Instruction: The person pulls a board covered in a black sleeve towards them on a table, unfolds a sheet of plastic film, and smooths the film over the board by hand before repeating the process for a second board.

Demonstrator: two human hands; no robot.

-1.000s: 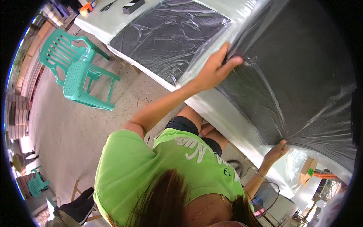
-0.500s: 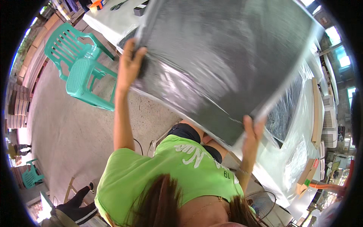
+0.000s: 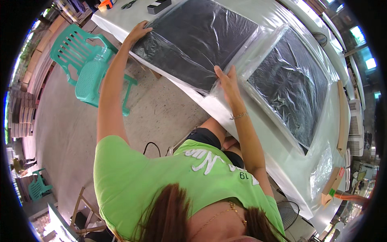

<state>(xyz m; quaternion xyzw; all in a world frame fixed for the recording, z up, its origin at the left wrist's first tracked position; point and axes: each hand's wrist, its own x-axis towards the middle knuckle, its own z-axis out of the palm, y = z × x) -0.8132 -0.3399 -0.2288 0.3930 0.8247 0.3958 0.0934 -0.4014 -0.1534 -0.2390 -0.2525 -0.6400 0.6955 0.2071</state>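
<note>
On the pale-covered desk (image 3: 117, 20), the wrapped black panel (image 3: 197, 40) lies between the left hand (image 3: 139, 32) and right hand (image 3: 229, 84), both at its edges; whether either grip is closed, I cannot tell. Even, gentle pressure should spare the film (image 3: 245, 49).

Black panels (image 3: 197, 42); white table cover (image 3: 278, 153); lime-green shirt (image 3: 137, 173); teal chair (image 3: 98, 54).

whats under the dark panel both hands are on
White table covering shows beside the plastic-wrapped dark panel; whatever lies directly beneath the panel is covered and cannot be seen.
</note>
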